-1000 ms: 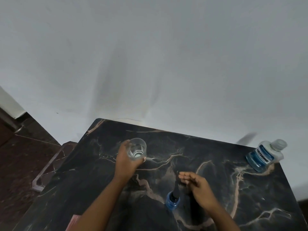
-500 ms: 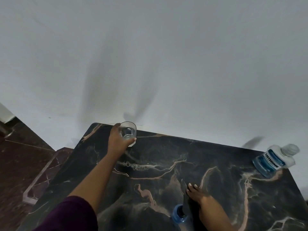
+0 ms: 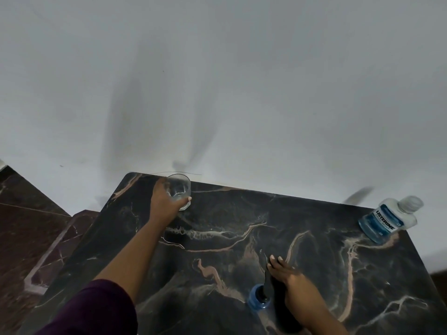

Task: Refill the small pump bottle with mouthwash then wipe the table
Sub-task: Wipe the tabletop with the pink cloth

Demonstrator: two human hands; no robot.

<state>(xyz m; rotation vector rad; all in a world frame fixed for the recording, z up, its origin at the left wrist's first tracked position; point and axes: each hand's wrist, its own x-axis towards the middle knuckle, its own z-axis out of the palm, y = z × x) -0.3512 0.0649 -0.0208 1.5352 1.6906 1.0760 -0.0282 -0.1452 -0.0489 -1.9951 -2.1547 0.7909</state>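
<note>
The job looks early to me; the small pump bottle stands at about 5 o'clock on the tabletop, blue and with its dark pump top on, and I cannot tell how full it is; the mouthwash bottle sits well apart at 3 o'clock with its cap on, so you are not pouring now; no cloth shows, so the wiping is not done yet.

Now count, big to small; one tabletop; one mouthwash bottle; one glass at 11 o'clock by the far edge; one small pump bottle.

You have two hands in view; your left hand has its grip curled round the glass, which looks close to the tabletop or on it; your right hand is touching the pump top, and its grip looks partly curled round it.
</note>
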